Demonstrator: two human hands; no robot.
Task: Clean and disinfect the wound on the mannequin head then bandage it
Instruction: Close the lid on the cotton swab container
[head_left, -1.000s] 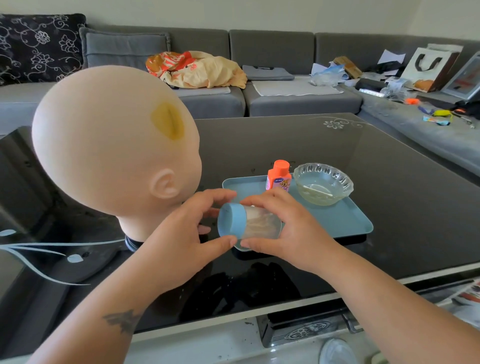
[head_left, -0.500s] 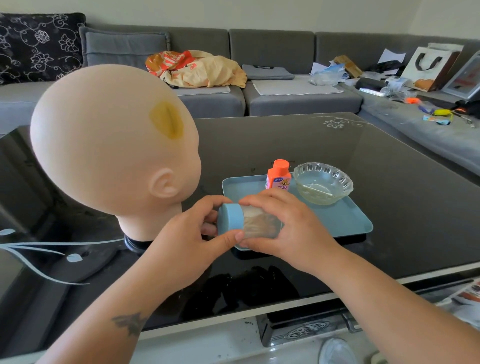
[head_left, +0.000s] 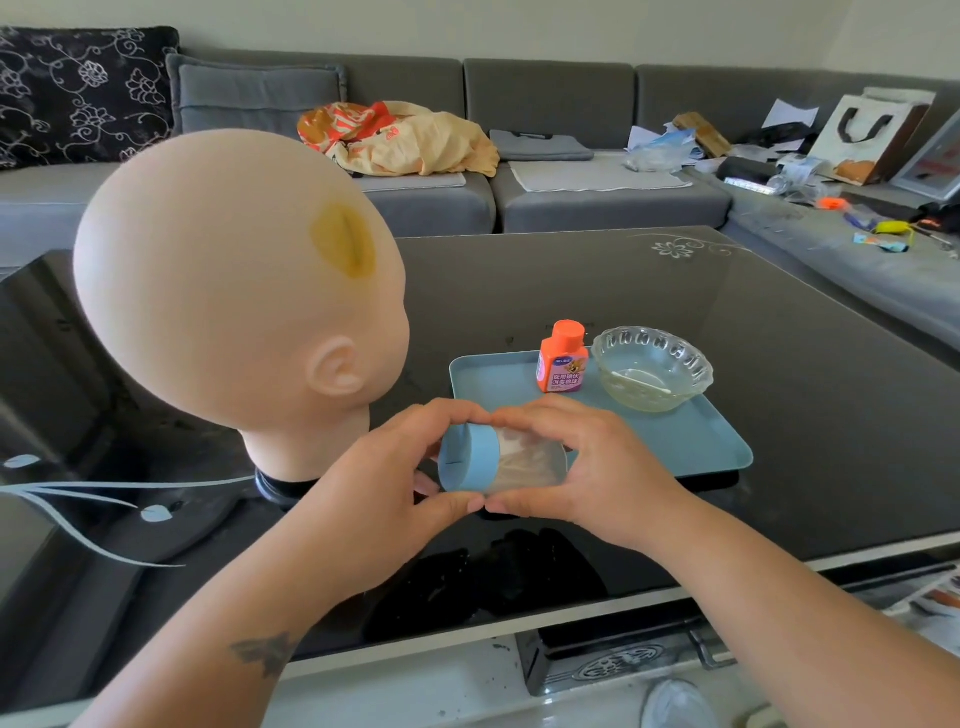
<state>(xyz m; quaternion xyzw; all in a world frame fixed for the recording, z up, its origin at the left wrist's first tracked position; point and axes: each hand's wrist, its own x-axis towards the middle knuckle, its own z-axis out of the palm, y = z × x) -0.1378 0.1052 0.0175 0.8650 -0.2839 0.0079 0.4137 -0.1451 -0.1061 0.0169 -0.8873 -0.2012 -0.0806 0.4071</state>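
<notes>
A bald mannequin head (head_left: 218, 291) stands on the dark glass table, with a yellow-stained wound (head_left: 345, 241) on its side. In front of it I hold a clear jar of cotton swabs (head_left: 524, 465) on its side. My left hand (head_left: 384, 483) grips its blue lid (head_left: 470, 457). My right hand (head_left: 587, 467) grips the clear body. Behind the jar, a blue tray (head_left: 691, 447) carries an orange disinfectant bottle (head_left: 562, 358) and a glass bowl (head_left: 652, 366) with a used swab in it.
The dark glass table (head_left: 779, 415) reaches to a near edge below my forearms. A grey corner sofa (head_left: 597, 202) runs behind and to the right, strewn with a crumpled orange cloth (head_left: 395, 137), papers, a paper bag (head_left: 867, 140) and small items.
Both hands have closed in around the jar, so the thumbs and forefingers now meet above and below it. The jar stays at the same spot by the tray.
</notes>
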